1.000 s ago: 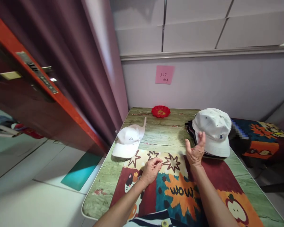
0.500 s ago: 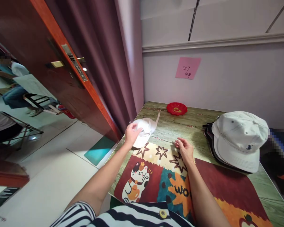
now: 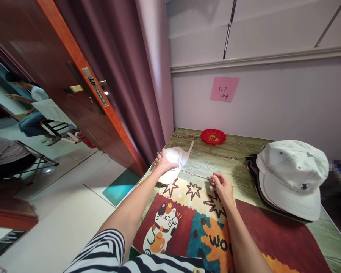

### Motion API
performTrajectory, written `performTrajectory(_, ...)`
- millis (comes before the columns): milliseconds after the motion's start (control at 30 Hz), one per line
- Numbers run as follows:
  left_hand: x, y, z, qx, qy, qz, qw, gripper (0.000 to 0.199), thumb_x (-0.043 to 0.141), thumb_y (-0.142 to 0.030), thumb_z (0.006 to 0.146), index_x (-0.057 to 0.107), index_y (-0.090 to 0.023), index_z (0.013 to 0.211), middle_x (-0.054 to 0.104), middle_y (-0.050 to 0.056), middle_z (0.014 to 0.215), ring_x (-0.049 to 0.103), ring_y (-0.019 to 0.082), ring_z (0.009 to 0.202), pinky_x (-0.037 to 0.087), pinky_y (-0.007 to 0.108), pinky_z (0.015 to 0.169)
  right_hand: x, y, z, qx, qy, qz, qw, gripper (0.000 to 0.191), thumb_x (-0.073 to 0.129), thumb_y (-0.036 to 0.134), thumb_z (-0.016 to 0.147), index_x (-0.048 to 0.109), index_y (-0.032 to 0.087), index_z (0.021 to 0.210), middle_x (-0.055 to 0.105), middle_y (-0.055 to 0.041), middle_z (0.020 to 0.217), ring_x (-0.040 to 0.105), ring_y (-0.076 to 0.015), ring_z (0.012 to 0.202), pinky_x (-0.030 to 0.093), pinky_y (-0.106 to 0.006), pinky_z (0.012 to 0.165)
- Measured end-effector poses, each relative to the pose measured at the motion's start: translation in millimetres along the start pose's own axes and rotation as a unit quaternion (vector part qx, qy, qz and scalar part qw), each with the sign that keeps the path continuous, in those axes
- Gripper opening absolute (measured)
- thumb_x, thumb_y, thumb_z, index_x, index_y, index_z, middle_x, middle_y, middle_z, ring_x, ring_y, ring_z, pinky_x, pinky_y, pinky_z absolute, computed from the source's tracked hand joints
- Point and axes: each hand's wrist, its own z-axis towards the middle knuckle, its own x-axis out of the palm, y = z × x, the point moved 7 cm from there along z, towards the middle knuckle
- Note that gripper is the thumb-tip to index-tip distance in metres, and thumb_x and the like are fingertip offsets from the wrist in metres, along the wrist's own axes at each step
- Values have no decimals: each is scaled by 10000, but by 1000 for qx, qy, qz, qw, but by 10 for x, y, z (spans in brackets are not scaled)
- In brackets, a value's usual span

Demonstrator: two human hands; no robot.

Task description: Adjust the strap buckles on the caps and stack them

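Note:
A small white cap lies at the left edge of the wood-patterned table, its strap pointing to the back. My left hand rests over the cap's front, thumb and fingers spread across it. My right hand hovers or rests at the back edge of a colourful mat, fingers curled with thumb near the fingertips; nothing shows in it. To the right stands a stack of caps, a white one on top and darker ones beneath.
A red scalloped dish sits at the table's back. A pink note is on the wall. At left are a curtain, an open wooden door and, beyond it, seated people.
My left hand has shifted slightly right over the small cap and its fingers have spread across it. The view has tilted a little; my right hand stays nearly in place.

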Motion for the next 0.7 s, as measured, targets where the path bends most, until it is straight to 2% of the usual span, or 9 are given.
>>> performTrajectory(133, -30, -33, -25, 45, -24, -37, 998, 1125, 869, -393, 561, 293, -283, 1521, 464, 152, 1508, 426, 373, 1410, 365, 435, 1113, 23, 18, -4, 5, 4, 16, 1000, 519, 767, 559, 749, 707, 145, 1058, 752, -73, 875, 720, -201, 749, 581, -317, 709)
performTrajectory(233, -130, -115, -108, 74, -67, -59, 993, 1064, 854, -316, 577, 334, -244, 1502, 497, 152, 1484, 452, 364, 1385, 372, 447, 1129, 92, 87, -50, 13, 15, 34, 999, 515, 762, 574, 760, 708, 160, 1062, 755, -82, 925, 726, -212, 790, 592, -332, 735)
performTrajectory(333, -202, -355, -323, 150, -96, -106, 978, 990, 815, -245, 608, 360, -213, 1486, 503, 150, 1478, 470, 341, 1367, 372, 446, 1152, 265, 172, -142, 60, 58, 104, 991, 484, 798, 546, 752, 718, 189, 1069, 755, -96, 1070, 730, -231, 967, 592, -334, 855)
performTrajectory(433, -196, -691, -682, 244, -91, -171, 950, 934, 770, -189, 638, 368, -215, 1481, 512, 128, 1461, 483, 306, 1354, 383, 426, 1160, 489, 301, -269, 119, 120, 218, 961, 445, 799, 541, 767, 727, 220, 1068, 743, -78, 1163, 706, -218, 1074, 573, -315, 930)
performTrajectory(500, -170, -891, -949, 291, -78, -194, 934, 933, 762, -177, 650, 357, -227, 1489, 520, 122, 1436, 494, 301, 1343, 393, 436, 1154, 590, 424, -338, 136, 158, 273, 939, 424, 755, 575, 802, 735, 227, 1043, 760, -63, 1117, 725, -206, 983, 593, -312, 863)
performTrajectory(567, -159, -1039, -1192, 325, -65, -190, 924, 953, 771, -175, 650, 345, -236, 1501, 523, 123, 1415, 499, 306, 1335, 400, 449, 1144, 596, 556, -365, 124, 176, 302, 929, 386, 752, 554, 815, 746, 223, 1015, 782, -49, 1023, 733, -192, 853, 602, -298, 772)
performTrajectory(633, -198, -1122, -1379, 348, -60, -171, 920, 990, 818, -240, 650, 335, -236, 1515, 524, 133, 1411, 500, 321, 1331, 406, 462, 1131, 498, 671, -344, 97, 165, 321, 928, 330, 794, 471, 800, 753, 220, 1010, 792, -36, 966, 730, -182, 778, 598, -283, 724)
performTrajectory(700, -297, -1176, -1512, 383, -60, -154, 909, 967, 843, -406, 678, 374, -239, 1507, 542, 136, 1405, 511, 332, 1313, 392, 480, 1128, 338, 758, -293, 67, 137, 343, 927, 298, 824, 402, 775, 755, 224, 1003, 796, -28, 947, 734, -183, 763, 601, -282, 720)
